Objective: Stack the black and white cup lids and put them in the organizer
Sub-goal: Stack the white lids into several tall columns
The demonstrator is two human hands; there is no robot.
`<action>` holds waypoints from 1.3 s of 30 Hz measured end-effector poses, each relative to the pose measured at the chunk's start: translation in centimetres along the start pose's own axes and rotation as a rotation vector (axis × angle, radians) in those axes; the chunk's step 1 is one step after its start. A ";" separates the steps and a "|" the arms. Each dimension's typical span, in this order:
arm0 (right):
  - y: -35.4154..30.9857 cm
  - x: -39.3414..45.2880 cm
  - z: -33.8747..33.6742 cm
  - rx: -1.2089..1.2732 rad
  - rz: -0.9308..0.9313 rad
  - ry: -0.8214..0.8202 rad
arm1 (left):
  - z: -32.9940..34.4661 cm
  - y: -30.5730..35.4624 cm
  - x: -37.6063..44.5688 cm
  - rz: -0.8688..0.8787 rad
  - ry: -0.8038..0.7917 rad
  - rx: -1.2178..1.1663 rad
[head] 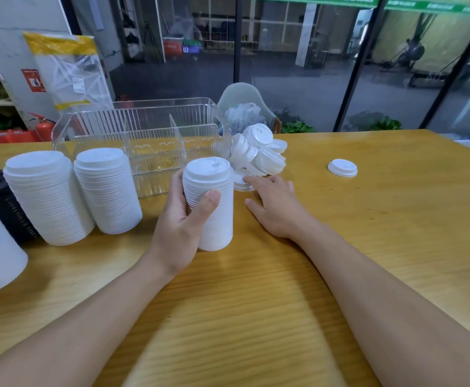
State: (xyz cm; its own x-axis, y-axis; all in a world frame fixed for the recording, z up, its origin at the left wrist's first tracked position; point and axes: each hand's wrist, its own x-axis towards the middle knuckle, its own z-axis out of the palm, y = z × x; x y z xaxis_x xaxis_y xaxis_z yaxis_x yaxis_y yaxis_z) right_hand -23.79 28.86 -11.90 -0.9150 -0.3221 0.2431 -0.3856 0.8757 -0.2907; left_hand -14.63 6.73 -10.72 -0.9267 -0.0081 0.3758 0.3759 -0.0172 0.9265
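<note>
One white lid stack [210, 202] stood at frame centre, the left hand [178, 219] curled round it; the right hand [277, 203], fingers spread, reached the loose lids [259, 152] beside the organizer [136, 127]; stacking apparently continued, next pinching a lid.

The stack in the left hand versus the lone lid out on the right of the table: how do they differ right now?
The held stack is a tall column of many nested white lids; the lone lid is a single flat piece. The left hand grips the stack, while nothing touches the lone lid. The stack stands in front of the clear organizer; the lone lid lies apart on the table. Both are white, top side up.
</note>
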 end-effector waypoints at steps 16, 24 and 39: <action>1.8 -2.7 -1.4 0.349 0.123 -0.027 | 0.0 0.3 -0.2 0.011 -0.019 0.008; 0.4 -2.8 -3.9 0.560 0.138 0.230 | 0.0 0.6 -0.4 -0.006 -0.024 0.002; -7.0 -5.2 -7.8 0.792 -0.099 0.306 | 1.5 0.8 -1.6 -0.017 -0.084 0.111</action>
State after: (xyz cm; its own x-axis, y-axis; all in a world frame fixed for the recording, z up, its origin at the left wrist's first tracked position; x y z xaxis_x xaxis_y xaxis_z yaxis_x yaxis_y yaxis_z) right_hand -15.38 27.18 -3.93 -0.8440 -0.1728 0.5077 -0.5360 0.3023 -0.7882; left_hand -12.87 8.25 -10.49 -0.9314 0.0748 0.3561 0.3621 0.0946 0.9273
